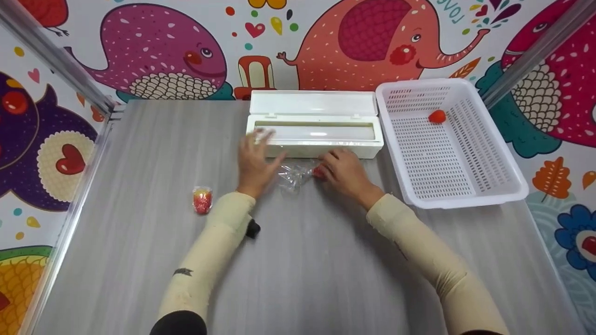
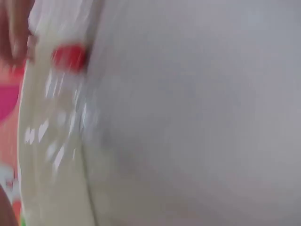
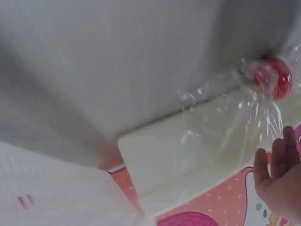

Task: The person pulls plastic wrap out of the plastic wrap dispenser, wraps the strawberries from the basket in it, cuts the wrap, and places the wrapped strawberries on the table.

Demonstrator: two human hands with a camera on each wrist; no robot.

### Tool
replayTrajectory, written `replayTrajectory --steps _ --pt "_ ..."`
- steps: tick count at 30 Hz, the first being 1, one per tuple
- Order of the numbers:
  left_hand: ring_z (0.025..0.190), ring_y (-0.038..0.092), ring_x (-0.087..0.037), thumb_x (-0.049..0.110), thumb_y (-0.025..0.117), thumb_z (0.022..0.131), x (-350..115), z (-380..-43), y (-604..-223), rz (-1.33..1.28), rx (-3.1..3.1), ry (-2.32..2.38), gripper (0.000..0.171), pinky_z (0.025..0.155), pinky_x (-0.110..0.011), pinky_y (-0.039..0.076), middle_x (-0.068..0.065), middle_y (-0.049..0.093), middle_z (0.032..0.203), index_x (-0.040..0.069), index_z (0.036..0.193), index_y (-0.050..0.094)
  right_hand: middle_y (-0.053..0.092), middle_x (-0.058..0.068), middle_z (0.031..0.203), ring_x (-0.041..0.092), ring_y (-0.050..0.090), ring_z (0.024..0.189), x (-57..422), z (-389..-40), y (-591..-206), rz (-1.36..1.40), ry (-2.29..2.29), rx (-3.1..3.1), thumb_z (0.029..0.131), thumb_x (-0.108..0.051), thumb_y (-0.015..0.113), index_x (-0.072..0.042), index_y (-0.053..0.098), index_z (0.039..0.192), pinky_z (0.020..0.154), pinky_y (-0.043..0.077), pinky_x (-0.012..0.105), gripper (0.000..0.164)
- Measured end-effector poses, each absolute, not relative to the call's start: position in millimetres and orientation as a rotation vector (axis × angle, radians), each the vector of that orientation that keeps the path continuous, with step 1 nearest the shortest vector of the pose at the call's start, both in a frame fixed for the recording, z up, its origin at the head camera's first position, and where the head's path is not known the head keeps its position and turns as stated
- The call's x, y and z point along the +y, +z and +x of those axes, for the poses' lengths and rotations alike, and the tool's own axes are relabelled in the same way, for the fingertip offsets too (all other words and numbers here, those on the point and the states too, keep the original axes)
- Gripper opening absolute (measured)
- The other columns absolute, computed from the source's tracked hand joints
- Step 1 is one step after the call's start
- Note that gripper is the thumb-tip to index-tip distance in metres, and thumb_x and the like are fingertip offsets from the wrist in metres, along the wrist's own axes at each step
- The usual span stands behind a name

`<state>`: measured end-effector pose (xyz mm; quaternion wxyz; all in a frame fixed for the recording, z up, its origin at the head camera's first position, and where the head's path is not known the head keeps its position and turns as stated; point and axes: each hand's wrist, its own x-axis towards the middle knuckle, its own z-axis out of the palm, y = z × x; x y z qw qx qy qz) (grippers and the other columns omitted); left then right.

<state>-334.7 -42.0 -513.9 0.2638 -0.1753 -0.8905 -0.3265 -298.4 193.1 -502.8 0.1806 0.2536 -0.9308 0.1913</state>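
Observation:
My left hand (image 1: 256, 163) is spread in front of the white cling film box (image 1: 321, 150), its fingertips overlapping the front edge. To its right, my right hand (image 1: 344, 172) bends its fingers over a small round red fruit (image 1: 319, 171). Crumpled clear plastic film (image 1: 293, 177) lies between the hands. Seen from the right wrist, the red fruit (image 3: 276, 79) has a green stem and is under clear film, close to the box's front. The left hand's fingers (image 3: 277, 157) appear there beside the film. The left wrist view is blurred and shows the fruit (image 2: 69, 57) before the box.
A white plastic basket (image 1: 405, 181) stands right of the box, with an orange-red fruit (image 1: 436, 117) inside. A red-and-yellow fruit (image 1: 202, 200) wrapped in film lies on the grey table (image 1: 298, 274) at the left. The box lid (image 1: 313, 102) stands raised against the patterned wall.

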Motion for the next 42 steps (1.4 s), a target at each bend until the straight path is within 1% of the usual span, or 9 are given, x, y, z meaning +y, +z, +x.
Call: replayTrajectory --steps 3,7,13,18,22,25,30,34,42 --pt "0.125 0.041 -0.032 0.043 0.075 0.077 -67.7 -352.8 -504.4 -0.322 -2.566 -0.998 0.061 0.105 -0.048 0.034 -0.017 0.046 0.137 0.013 0.128 0.058 0.066 0.008 0.091 0.028 0.059 0.084 184.3 -309.0 -491.1 0.737 0.542 -2.548 0.087 -0.015 0.066 -0.009 0.067 0.095 0.075 0.047 0.042 0.01" --pt "0.13 0.038 -0.031 0.037 0.073 0.081 -92.2 -367.5 -500.5 -0.205 -2.783 -1.167 0.047 0.109 -0.047 0.032 -0.013 0.045 0.139 0.015 0.122 0.063 0.067 0.007 0.089 0.026 0.059 0.083 163.8 -322.9 -476.6 0.725 0.551 -2.535 0.087 -0.015 0.067 -0.01 0.07 0.094 0.072 0.048 0.04 0.009" --pt "0.133 0.037 -0.029 0.031 0.07 0.085 -101.3 -373.1 -506.9 -0.219 -2.857 -1.345 0.036 0.112 -0.046 0.032 -0.013 0.043 0.139 0.016 0.117 0.063 0.065 0.01 0.115 0.027 0.058 0.109 122.8 -334.9 -463.5 0.837 0.466 -2.676 0.092 -0.018 0.06 -0.01 0.065 0.118 0.095 0.047 0.041 0.027" --pt "0.136 0.036 -0.029 0.028 0.073 0.082 -103.2 -374.2 -512.8 -0.214 -2.778 -1.359 0.034 0.113 -0.046 0.031 -0.012 0.036 0.144 0.015 0.112 0.063 0.048 0.011 0.144 0.029 0.045 0.133 86.3 -336.7 -462.3 0.952 0.272 -2.806 0.098 -0.025 0.05 -0.011 0.049 0.138 0.11 0.037 0.045 0.042" --pt "0.133 0.04 -0.029 0.014 0.073 0.082 -105.7 -377.9 -515.4 -0.201 -2.739 -1.363 0.027 0.112 -0.044 0.033 -0.012 0.036 0.141 0.011 0.107 0.064 0.036 0.009 0.153 0.03 0.033 0.142 65.3 -339.0 -462.9 1.012 0.165 -2.9 0.1 -0.037 0.042 -0.014 0.04 0.145 0.115 0.029 0.049 0.05" --pt "0.132 0.041 -0.029 0.006 0.072 0.082 -104.6 -379.6 -516.6 -0.214 -2.728 -1.371 0.028 0.112 -0.044 0.033 -0.013 0.036 0.14 0.008 0.108 0.064 0.03 0.008 0.156 0.029 0.028 0.144 59.8 -342.4 -468.1 1.054 0.092 -2.967 0.1 -0.045 0.037 -0.013 0.036 0.146 0.116 0.025 0.052 0.056" --pt "0.137 0.033 -0.03 0.008 0.071 0.083 -102.3 -382.0 -514.8 -0.248 -2.79 -1.409 0.034 0.114 -0.045 0.029 -0.013 0.033 0.144 0.011 0.116 0.062 0.023 0.007 0.159 0.027 0.027 0.145 58.0 -344.7 -476.6 1.049 -0.044 -3.027 0.099 -0.051 0.033 -0.009 0.03 0.149 0.117 0.023 0.052 0.065" --pt "0.139 0.029 -0.031 0.008 0.069 0.085 -105.5 -385.6 -511.5 -0.242 -2.848 -1.431 0.031 0.116 -0.046 0.025 -0.013 0.033 0.146 0.01 0.116 0.064 0.024 0.008 0.158 0.028 0.03 0.143 51.7 -345.1 -480.1 1.016 -0.137 -2.987 0.098 -0.055 0.033 -0.008 0.024 0.15 0.116 0.024 0.052 0.071" --pt "0.138 0.027 -0.032 0.002 0.067 0.084 -109.2 -389.3 -508.2 -0.238 -2.887 -1.375 0.031 0.115 -0.045 0.028 -0.012 0.037 0.145 0.007 0.115 0.065 0.026 0.009 0.156 0.027 0.033 0.138 41.4 -345.2 -489.4 0.943 -0.373 -2.934 0.096 -0.062 0.027 -0.008 0.018 0.152 0.115 0.027 0.05 0.078"
